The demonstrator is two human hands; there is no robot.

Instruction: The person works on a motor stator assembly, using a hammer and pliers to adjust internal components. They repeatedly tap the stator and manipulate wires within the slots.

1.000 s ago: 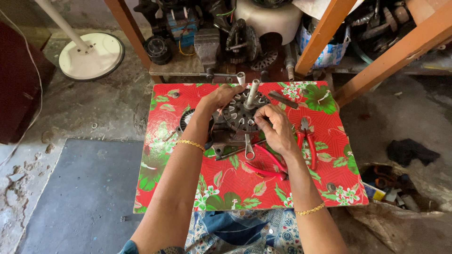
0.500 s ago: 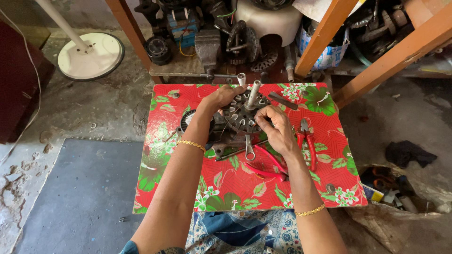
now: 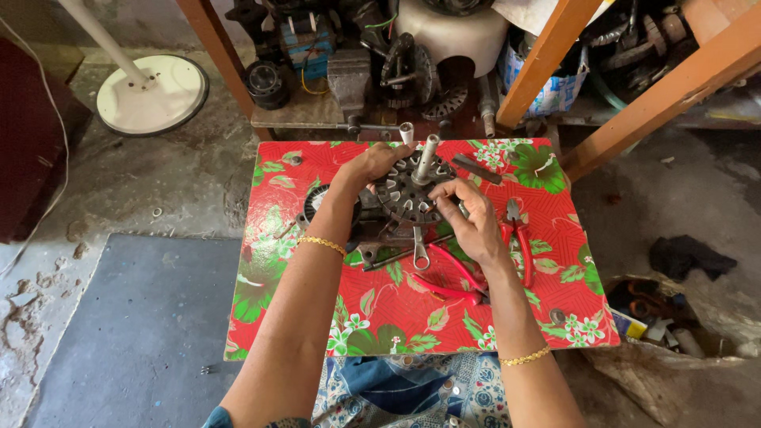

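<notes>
**Both hands on the slotted motor core**

The left hand (image 3: pixel 372 164) curls closed over the far-left rim of the slotted motor core (image 3: pixel 408 194), gripping it; the right hand (image 3: pixel 474 222) pinches the core's near-right edge with bent fingers. The core sits at the desk (image 3: pixel 547 317) centre, its steel shaft (image 3: pixel 428 157) pointing to twelve o'clock. A spanner (image 3: pixel 418 255) lies at six o'clock, red-handled pliers (image 3: pixel 517 238) at three. Risk, as I judge it: the heavy core could tip and roll, pinching fingers or knocking the tools off the desk.
</notes>
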